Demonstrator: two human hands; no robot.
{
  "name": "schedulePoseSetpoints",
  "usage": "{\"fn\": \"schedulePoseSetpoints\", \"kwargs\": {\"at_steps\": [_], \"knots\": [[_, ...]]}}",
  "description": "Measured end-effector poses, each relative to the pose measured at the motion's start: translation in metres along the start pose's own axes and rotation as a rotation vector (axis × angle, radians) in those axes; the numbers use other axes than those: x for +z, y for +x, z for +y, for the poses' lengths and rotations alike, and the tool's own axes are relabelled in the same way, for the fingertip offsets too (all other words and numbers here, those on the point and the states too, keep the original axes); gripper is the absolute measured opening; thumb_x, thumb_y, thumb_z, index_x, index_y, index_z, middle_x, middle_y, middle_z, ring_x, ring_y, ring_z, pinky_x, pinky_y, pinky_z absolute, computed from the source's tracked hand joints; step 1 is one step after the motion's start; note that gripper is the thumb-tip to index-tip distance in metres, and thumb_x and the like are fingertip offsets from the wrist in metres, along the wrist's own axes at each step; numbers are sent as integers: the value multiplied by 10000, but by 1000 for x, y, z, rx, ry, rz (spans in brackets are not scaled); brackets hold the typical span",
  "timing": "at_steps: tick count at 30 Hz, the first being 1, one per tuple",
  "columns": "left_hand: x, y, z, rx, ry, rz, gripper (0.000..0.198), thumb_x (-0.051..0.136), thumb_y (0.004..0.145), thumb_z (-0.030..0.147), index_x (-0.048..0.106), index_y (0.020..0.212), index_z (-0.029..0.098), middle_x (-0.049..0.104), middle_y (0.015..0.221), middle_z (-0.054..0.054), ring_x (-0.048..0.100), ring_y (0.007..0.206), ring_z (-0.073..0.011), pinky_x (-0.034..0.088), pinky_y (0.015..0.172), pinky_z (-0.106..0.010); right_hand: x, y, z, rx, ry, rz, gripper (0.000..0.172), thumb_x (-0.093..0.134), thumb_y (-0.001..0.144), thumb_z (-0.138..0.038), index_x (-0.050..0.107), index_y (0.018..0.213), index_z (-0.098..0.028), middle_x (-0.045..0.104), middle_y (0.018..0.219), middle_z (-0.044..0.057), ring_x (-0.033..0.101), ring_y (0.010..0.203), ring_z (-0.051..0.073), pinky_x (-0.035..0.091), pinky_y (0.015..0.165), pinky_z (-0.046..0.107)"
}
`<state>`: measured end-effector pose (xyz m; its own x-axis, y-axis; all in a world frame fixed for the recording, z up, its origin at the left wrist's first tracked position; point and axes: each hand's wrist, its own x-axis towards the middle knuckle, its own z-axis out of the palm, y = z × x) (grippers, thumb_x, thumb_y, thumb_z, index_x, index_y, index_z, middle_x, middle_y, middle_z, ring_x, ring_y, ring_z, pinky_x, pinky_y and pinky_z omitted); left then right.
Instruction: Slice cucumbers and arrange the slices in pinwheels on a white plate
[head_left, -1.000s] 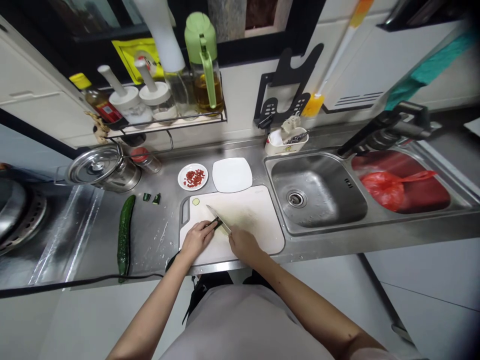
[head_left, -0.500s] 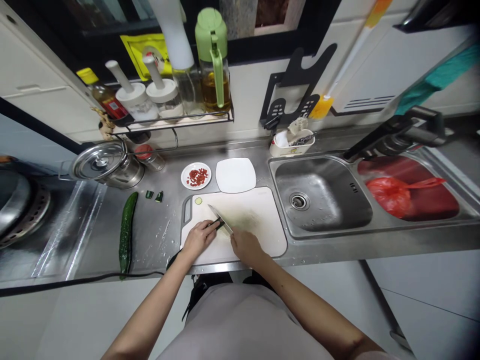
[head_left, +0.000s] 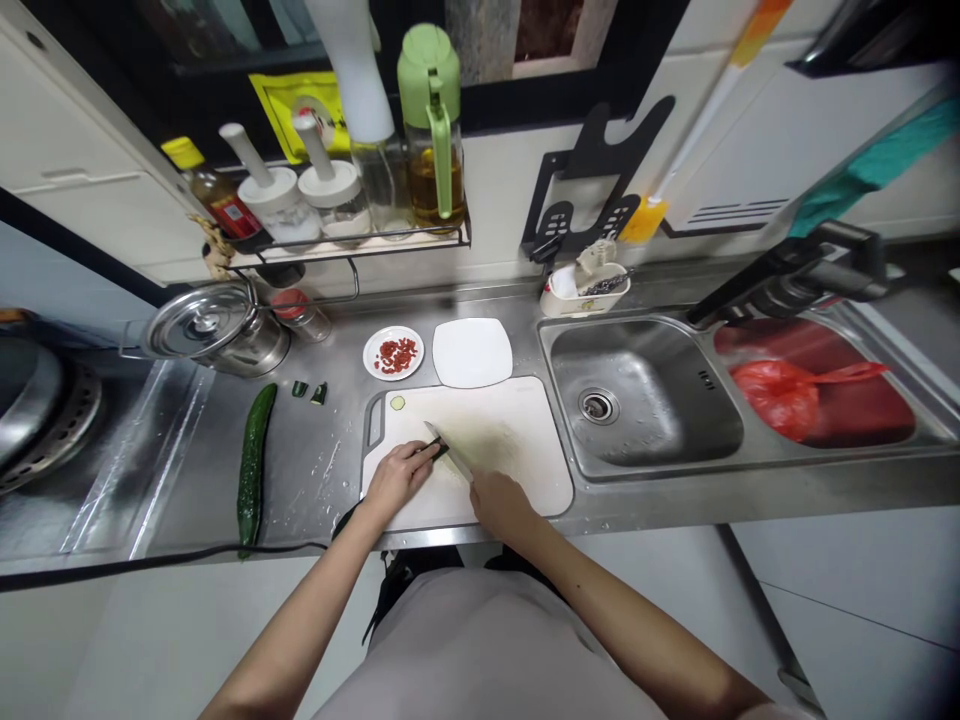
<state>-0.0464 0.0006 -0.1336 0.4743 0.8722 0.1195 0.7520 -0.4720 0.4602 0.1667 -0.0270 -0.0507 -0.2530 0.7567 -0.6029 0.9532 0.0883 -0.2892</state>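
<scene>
Head view: fingers of the left hand (head_left: 399, 478) grasp a dark green piece (head_left: 433, 447) on the board (head_left: 536, 440), likely steadying it; the right hand (head_left: 502, 507) grips the knife (head_left: 459, 464).

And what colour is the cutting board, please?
The cutting board is white, edged grey; best in head view.

A cucumber (head_left: 256, 465) lies left of the cutting board (head_left: 529, 440), a sink (head_left: 675, 385) right.
</scene>
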Motion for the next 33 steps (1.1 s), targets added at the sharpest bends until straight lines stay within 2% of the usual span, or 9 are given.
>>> {"fn": "schedulePoseSetpoints", "kwargs": {"at_steps": [10, 16, 33], "knots": [[-3, 2, 1, -1, -6, -3, 353, 506, 930, 252, 634, 1258, 282, 665, 1140, -51, 631, 988, -173, 531, 880, -309, 1, -13, 7, 11, -5, 3, 297, 365, 946, -146, 606, 1120, -128, 701, 967, 152, 669, 949, 234, 464, 757, 294], [-2, 2, 0, 1, -25, 3, 350, 518, 925, 245, 639, 1251, 285, 668, 1129, -49, 633, 988, -174, 533, 873, -309, -3, -7, 3, -6, -10, -22, 301, 370, 940, -137, 610, 1121, -111, 698, 1009, 161, 665, 976, 242, 472, 774, 297], [-1, 2, -1, 11, -26, -1, 348, 492, 939, 255, 634, 1255, 289, 671, 1125, -48, 631, 996, -171, 523, 888, -311, 7, 16, 0, -27, 6, 7, 313, 367, 931, -135, 611, 1124, -110, 694, 1027, 165, 660, 1014, 229, 484, 833, 304]]}}
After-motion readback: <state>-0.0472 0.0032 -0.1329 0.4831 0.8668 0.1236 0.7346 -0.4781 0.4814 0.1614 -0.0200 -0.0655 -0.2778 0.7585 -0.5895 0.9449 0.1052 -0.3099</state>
